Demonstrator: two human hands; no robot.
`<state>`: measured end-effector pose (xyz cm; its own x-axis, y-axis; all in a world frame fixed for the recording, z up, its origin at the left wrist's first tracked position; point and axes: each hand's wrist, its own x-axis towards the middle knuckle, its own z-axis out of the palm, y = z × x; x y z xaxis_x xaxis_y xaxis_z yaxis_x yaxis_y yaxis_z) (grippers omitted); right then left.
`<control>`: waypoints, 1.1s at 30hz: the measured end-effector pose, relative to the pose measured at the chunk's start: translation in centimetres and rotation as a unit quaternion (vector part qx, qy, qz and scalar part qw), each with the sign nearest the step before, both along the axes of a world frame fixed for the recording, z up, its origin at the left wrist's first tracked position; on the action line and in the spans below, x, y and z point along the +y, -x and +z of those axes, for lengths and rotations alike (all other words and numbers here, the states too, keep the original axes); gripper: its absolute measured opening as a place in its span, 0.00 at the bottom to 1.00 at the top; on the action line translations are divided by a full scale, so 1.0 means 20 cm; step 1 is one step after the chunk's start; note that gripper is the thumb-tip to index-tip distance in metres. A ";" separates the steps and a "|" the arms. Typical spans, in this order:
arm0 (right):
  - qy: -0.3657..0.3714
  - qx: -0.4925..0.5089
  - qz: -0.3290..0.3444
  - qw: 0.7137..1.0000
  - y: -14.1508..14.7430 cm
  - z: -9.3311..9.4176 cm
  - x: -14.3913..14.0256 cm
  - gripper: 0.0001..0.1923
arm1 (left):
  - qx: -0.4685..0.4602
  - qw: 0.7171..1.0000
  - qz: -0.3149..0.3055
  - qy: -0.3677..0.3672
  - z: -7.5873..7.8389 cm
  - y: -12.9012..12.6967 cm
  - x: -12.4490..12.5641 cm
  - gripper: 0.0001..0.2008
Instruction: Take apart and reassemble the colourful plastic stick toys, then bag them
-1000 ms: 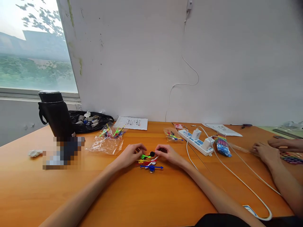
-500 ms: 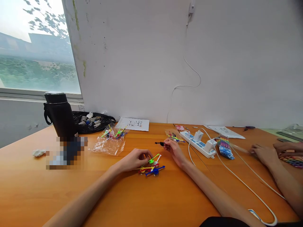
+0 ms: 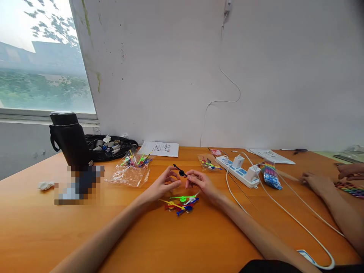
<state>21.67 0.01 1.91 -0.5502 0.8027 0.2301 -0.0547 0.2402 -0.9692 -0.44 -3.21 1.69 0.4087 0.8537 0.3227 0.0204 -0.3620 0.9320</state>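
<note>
My right hand (image 3: 201, 182) pinches one end of a black arrow spinner (image 3: 181, 173), holding it tilted above the table. Beside its pointed end is my left hand (image 3: 165, 184), thumb and fingers apart; whether a fingertip touches the arrow I cannot tell. Below the hands lies a small pile of plastic arrow spinners: a green spinner (image 3: 183, 198) on top, a yellow spinner (image 3: 171, 204) at the left, a white spinner (image 3: 191, 200) and a blue spinner (image 3: 189, 208) at the right. Red parts show among them, partly covered.
A clear bag (image 3: 129, 176) with more spinners, a black bottle (image 3: 69, 140) and a black bag (image 3: 125, 146) stand left. Rightward are another small bag (image 3: 209, 163), a power strip (image 3: 241, 176) with white cables and a blue packet (image 3: 272, 179). Another person's hands (image 3: 318, 184) work far right.
The black spinner has moved left, between my hands. My left hand has lifted off the pile and opened. The green spinner in the pile has turned and lies flatter.
</note>
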 end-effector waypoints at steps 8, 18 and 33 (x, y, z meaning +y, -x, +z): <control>-0.027 -0.004 0.067 0.997 0.02 0.06 -0.08 0.21 | -0.075 0.995 -0.024 0.062 0.06 -0.02 -0.03 0.23; -0.004 0.016 0.095 0.995 0.04 0.06 -0.12 0.23 | -0.108 0.989 -0.002 0.100 0.01 0.00 0.02 0.19; 0.151 0.084 0.171 0.970 0.04 0.09 -0.17 0.19 | -0.069 0.990 -0.081 0.089 0.05 -0.04 -0.03 0.12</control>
<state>20.91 -3.38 3.74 -0.7715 0.6244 0.1226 -0.2439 -0.1122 -0.9633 0.35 -3.84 2.66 0.5072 0.8292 0.2348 -0.1561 -0.1795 0.9713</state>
